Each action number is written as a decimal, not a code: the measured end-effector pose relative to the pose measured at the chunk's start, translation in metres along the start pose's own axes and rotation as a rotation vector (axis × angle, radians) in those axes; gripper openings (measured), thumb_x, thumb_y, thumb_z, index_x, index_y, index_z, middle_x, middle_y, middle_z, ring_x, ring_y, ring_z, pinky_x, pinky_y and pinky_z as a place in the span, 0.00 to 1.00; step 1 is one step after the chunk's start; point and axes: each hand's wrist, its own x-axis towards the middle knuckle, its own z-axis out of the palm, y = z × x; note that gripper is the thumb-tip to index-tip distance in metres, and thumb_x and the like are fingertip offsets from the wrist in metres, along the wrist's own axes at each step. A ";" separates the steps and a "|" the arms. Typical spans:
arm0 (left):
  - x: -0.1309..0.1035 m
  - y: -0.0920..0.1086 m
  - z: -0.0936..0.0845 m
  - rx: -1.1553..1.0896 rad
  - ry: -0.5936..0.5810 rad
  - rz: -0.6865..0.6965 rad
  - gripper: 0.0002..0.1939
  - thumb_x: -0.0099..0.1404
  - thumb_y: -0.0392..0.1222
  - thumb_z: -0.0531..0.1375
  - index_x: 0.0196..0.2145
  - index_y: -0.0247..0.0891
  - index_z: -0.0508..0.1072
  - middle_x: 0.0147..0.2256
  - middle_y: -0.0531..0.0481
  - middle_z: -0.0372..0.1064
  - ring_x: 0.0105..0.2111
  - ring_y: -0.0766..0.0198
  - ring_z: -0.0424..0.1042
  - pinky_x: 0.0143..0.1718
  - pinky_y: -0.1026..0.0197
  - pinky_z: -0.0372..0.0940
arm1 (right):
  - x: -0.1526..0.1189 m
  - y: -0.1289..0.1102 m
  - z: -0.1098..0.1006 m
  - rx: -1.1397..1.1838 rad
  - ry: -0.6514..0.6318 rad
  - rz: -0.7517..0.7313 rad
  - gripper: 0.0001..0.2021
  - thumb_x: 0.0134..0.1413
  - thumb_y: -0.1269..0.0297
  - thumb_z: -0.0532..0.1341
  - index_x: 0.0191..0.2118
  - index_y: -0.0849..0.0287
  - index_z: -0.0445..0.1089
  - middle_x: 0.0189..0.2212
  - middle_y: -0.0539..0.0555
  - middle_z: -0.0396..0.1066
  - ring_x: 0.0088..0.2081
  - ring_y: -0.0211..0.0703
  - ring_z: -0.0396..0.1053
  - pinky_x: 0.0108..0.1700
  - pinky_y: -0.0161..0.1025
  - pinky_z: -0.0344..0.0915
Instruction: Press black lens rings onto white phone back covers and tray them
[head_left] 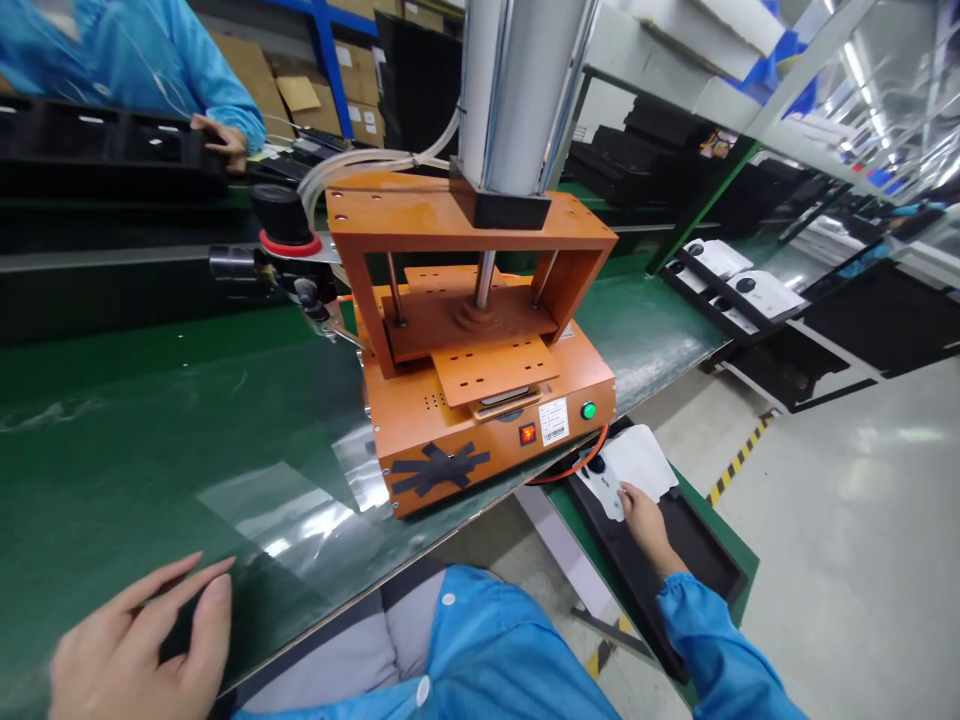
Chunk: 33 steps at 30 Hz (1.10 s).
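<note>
Down at the lower left, my left hand [146, 645] rests over the green bench top [120, 480], fingers apart and holding nothing. My right hand [645, 520] reaches to a black tray [690, 540] on the right. Its thumb and fingers pinch the edge of a pale flat panel [600, 485] with a dark round spot, which looks like a phone back cover. A white sheet [641, 460] lies beside the panel in the tray. Between my hands stands an orange press [487, 420], with a flat piece under its plate, a lit red switch and a green button.
A co-worker's hand [221, 142] touches a black tray [112, 150] across the bench. An air regulator [289, 240] sits left of the press, below a large cylinder [517, 100]. More white-sheeted panels [750, 285] lie in trays at right. An orange hose [577, 468] loops by the press.
</note>
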 end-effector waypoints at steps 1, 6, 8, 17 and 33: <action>0.001 0.006 0.000 0.041 0.000 0.006 0.03 0.64 0.46 0.66 0.38 0.50 0.77 0.41 0.60 0.77 0.40 0.55 0.77 0.45 0.48 0.72 | 0.002 0.003 0.008 -0.028 -0.008 -0.002 0.17 0.60 0.52 0.57 0.38 0.59 0.79 0.31 0.58 0.79 0.30 0.49 0.76 0.33 0.42 0.71; 0.011 0.026 -0.002 0.101 0.002 0.113 0.07 0.67 0.50 0.62 0.36 0.48 0.77 0.38 0.56 0.78 0.36 0.56 0.78 0.38 0.54 0.71 | 0.005 0.022 0.026 -0.138 -0.051 -0.029 0.19 0.65 0.59 0.54 0.50 0.65 0.77 0.41 0.64 0.79 0.39 0.52 0.78 0.40 0.44 0.72; 0.013 0.025 0.000 0.100 0.031 0.145 0.10 0.67 0.53 0.62 0.34 0.47 0.76 0.36 0.55 0.78 0.34 0.57 0.77 0.37 0.55 0.70 | 0.004 0.029 0.027 -0.158 -0.076 -0.043 0.20 0.66 0.60 0.53 0.53 0.65 0.76 0.42 0.64 0.79 0.41 0.52 0.78 0.43 0.45 0.72; 0.006 0.017 0.002 0.130 -0.096 0.123 0.11 0.70 0.50 0.59 0.37 0.43 0.76 0.41 0.46 0.78 0.38 0.50 0.77 0.42 0.50 0.68 | -0.007 0.049 0.029 -0.228 -0.160 -0.017 0.21 0.67 0.63 0.50 0.55 0.64 0.75 0.46 0.62 0.78 0.46 0.51 0.76 0.49 0.43 0.72; 0.006 0.020 0.003 0.087 -0.066 0.080 0.08 0.68 0.53 0.60 0.36 0.50 0.75 0.39 0.51 0.78 0.38 0.46 0.77 0.40 0.48 0.68 | -0.015 0.023 0.034 -0.513 -0.137 -0.059 0.23 0.68 0.51 0.58 0.59 0.63 0.67 0.49 0.64 0.70 0.50 0.57 0.68 0.46 0.46 0.62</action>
